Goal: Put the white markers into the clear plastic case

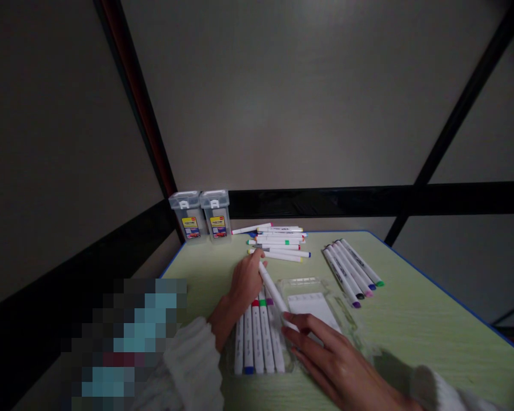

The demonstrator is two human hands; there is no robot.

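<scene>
My left hand [244, 285] is closed around one end of a white marker [274, 294] that slants down to the right. My right hand [325, 354] touches the marker's other end with its fingertips, fingers stretched out over a clear plastic case [346, 311]. Under both hands a row of white markers [257, 339] with coloured caps lies side by side in a clear tray. A loose pile of markers [280, 242] lies just beyond my left hand.
Two grey lidded marker boxes [201, 216] stand at the far left corner of the green table [420, 319]. Several markers [353, 271] lie in a slanted row on the right. Dark frame bars and a wall rise behind the table.
</scene>
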